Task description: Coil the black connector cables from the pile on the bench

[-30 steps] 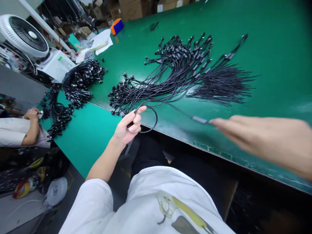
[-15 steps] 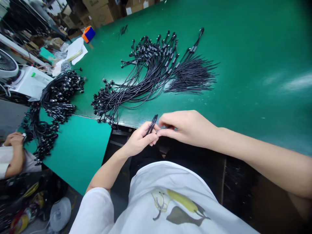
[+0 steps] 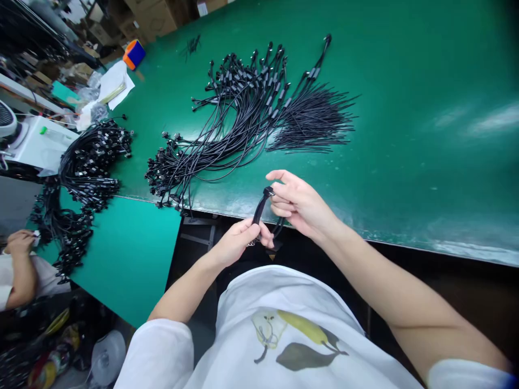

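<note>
My left hand (image 3: 239,240) is closed around a folded bundle of black cable (image 3: 259,209), its fingers and thumb pinching the middle. The bundle's upper end, with a dark connector (image 3: 268,192), sticks up beside the fingertips of my right hand (image 3: 298,202). That hand is open, its index finger stretched out and the others loosely bent; whether they touch the connector I cannot tell. A loop of the cable hangs below it. Beyond my hands a large pile of black cables (image 3: 243,129) lies on the green table (image 3: 389,162), next to a sheaf of thin black ties (image 3: 320,121).
More bundled cables (image 3: 95,162) lie at the left, near a lower green board (image 3: 133,243). A co-worker's hands (image 3: 20,240) are at the far left. An orange and blue tape roll (image 3: 133,55), papers (image 3: 115,86) and cardboard boxes (image 3: 156,19) are at the back.
My right hand has come out of its pinch and moved up, with its fingers spreading. The cable bundle in my left hand now stands more upright, showing its connector end. The view has shifted slightly.
</note>
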`<control>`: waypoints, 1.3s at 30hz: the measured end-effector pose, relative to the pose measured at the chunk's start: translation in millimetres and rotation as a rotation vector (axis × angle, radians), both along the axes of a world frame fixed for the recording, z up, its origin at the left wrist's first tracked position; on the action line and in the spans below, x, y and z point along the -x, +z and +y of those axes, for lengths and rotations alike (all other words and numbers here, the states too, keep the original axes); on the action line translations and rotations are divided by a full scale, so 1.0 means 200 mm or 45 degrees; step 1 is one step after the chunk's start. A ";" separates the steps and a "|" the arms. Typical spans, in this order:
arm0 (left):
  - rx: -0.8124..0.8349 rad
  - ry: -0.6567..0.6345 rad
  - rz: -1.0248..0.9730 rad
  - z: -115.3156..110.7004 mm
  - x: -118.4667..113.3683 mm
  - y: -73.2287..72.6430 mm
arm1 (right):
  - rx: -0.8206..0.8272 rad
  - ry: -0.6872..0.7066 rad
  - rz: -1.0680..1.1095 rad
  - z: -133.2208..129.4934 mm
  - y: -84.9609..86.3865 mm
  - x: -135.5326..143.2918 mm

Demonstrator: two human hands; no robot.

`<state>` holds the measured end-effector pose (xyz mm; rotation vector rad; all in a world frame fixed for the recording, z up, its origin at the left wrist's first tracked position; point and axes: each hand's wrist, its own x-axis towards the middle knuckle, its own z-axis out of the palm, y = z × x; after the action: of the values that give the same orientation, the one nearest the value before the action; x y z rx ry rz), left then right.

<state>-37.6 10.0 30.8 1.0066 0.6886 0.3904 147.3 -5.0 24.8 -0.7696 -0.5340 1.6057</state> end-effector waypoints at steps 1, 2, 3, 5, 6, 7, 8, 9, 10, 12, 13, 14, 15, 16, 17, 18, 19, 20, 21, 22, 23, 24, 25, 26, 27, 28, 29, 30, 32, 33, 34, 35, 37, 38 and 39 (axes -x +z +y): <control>-0.027 0.056 -0.005 -0.01 -0.01 0.00 | -0.014 -0.016 0.037 0.00 -0.01 0.01; -0.051 0.134 -0.022 -0.01 -0.01 0.01 | -0.035 -0.026 0.054 -0.01 -0.03 0.03; -0.070 0.209 -0.048 0.00 -0.01 0.02 | -0.057 -0.023 0.051 -0.02 -0.05 0.06; -0.096 0.273 -0.096 0.01 -0.01 0.04 | -0.073 0.045 0.004 -0.05 -0.11 0.12; -0.110 0.261 -0.106 0.02 -0.01 0.04 | -0.067 0.077 -0.024 -0.06 -0.13 0.14; -0.136 0.240 -0.103 0.02 -0.01 0.03 | -0.065 0.089 -0.046 -0.07 -0.15 0.16; -0.175 0.231 -0.087 0.02 -0.02 0.02 | -0.064 0.071 -0.061 -0.08 -0.15 0.18; -0.232 0.243 -0.059 0.02 -0.02 0.00 | -0.068 0.032 -0.069 -0.08 -0.14 0.18; -0.309 0.273 -0.021 0.01 -0.03 -0.01 | -0.078 -0.016 -0.074 -0.08 -0.12 0.18; -0.492 0.330 0.086 0.00 -0.04 -0.03 | -0.101 -0.095 -0.083 -0.07 -0.07 0.17; -0.577 0.319 0.146 -0.01 -0.04 -0.04 | -0.109 -0.116 -0.097 -0.07 -0.04 0.16; -0.648 0.288 0.202 -0.01 -0.04 -0.04 | -0.121 -0.137 -0.118 -0.07 -0.01 0.16; -0.701 0.252 0.245 -0.01 -0.04 -0.04 | -0.141 -0.156 -0.139 -0.07 0.01 0.16; -0.738 0.233 0.273 0.00 -0.04 -0.04 | -0.168 -0.168 -0.151 -0.07 0.03 0.16; -0.758 0.228 0.287 0.00 -0.04 -0.04 | -0.200 -0.169 -0.150 -0.07 0.05 0.16; -0.760 0.226 0.291 0.01 -0.04 -0.05 | -0.229 -0.163 -0.134 -0.08 0.06 0.17; -0.743 0.223 0.282 0.02 -0.04 -0.06 | -0.245 -0.156 -0.110 -0.08 0.07 0.18; -0.706 0.205 0.262 0.02 -0.05 -0.07 | -0.242 -0.158 -0.083 -0.09 0.09 0.18; -0.649 0.168 0.232 0.02 -0.05 -0.08 | -0.222 -0.167 -0.058 -0.09 0.10 0.19; -0.577 0.129 0.196 0.02 -0.05 -0.10 | -0.193 -0.182 -0.034 -0.09 0.11 0.20; -0.500 0.103 0.155 0.01 -0.06 -0.10 | -0.163 -0.197 -0.011 -0.09 0.11 0.20; -0.425 0.091 0.115 0.00 -0.06 -0.11 | -0.146 -0.202 0.009 -0.08 0.12 0.20; -0.357 0.085 0.076 -0.01 -0.07 -0.10 | -0.147 -0.194 0.018 -0.08 0.12 0.20; -0.295 0.072 0.040 -0.02 -0.07 -0.09 | -0.162 -0.175 0.011 -0.07 0.12 0.19; -0.238 0.046 0.009 -0.03 -0.07 -0.08 | -0.188 -0.141 -0.016 -0.07 0.11 0.17; -0.183 0.000 -0.013 -0.03 -0.07 -0.06 | -0.219 -0.092 -0.062 -0.06 0.10 0.16; -0.131 -0.067 -0.025 -0.03 -0.07 -0.04 | -0.256 -0.040 -0.124 -0.05 0.10 0.14; -0.087 -0.134 -0.028 -0.03 -0.07 -0.02 | -0.295 0.000 -0.197 -0.04 0.09 0.12; -0.009 -0.217 -0.040 -0.01 -0.07 0.00 | -0.369 0.026 -0.328 -0.02 0.07 0.09; 0.043 -0.229 -0.054 -0.01 -0.07 0.00 | -0.395 0.020 -0.361 -0.01 0.07 0.08; 0.109 -0.226 -0.074 -0.01 -0.07 0.00 | -0.407 0.006 -0.363 -0.01 0.06 0.07; 0.191 -0.216 -0.097 0.00 -0.07 -0.01 | -0.405 -0.006 -0.338 -0.01 0.06 0.07; 0.389 -0.222 -0.150 0.00 -0.08 -0.04 | -0.364 0.011 -0.248 -0.01 0.06 0.07; 0.485 -0.233 -0.186 -0.01 -0.09 -0.05 | -0.336 0.025 -0.208 -0.01 0.06 0.07; 0.563 -0.235 -0.229 -0.01 -0.10 -0.06 | -0.304 0.036 -0.181 -0.01 0.06 0.08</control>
<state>-17.9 7.4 19.0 0.5994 0.4849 0.1527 132.1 -7.5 37.2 -0.7012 -0.8267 1.4868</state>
